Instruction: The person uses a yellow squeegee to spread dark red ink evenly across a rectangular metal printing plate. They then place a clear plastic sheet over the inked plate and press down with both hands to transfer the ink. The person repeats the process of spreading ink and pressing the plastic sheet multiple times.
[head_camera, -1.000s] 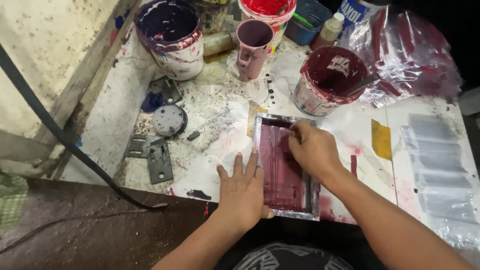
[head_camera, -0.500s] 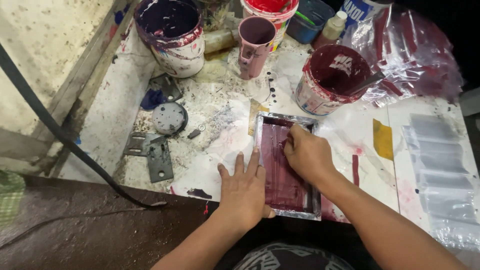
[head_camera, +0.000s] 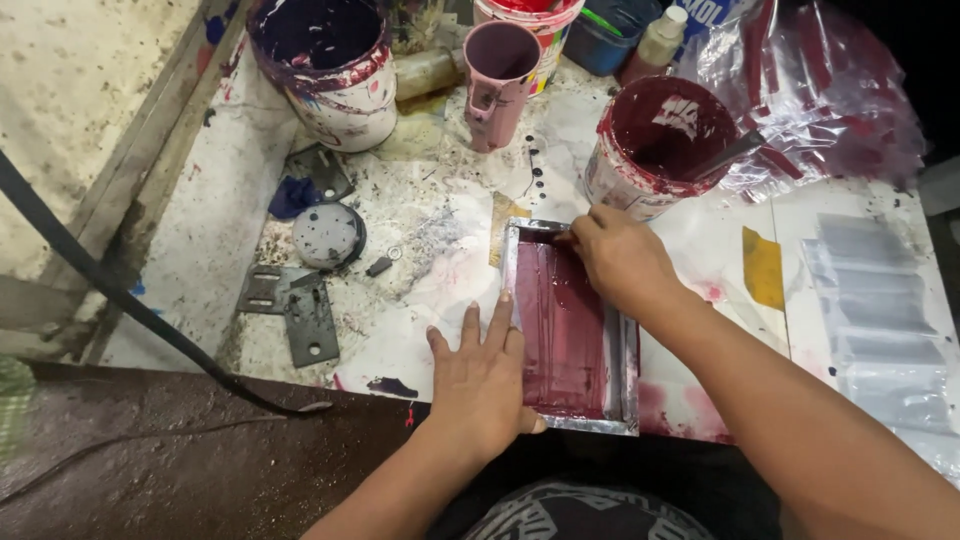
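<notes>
The frame (head_camera: 572, 330) lay flat on the counter (head_camera: 420, 300) at its near edge, long axis running away from the person. The left hand (head_camera: 482, 385) was spread open, pressing the frame's left rail, apparently to steady it. The right hand (head_camera: 622, 262) was closed at the far end; what it gripped could not be told.

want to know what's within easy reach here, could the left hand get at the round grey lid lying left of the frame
Probably yes. The left hand lies flat on the near left edge of the ink-covered frame, and the round grey lid sits in the open up and to its left, with only flat, paint-spattered table between them.
</notes>
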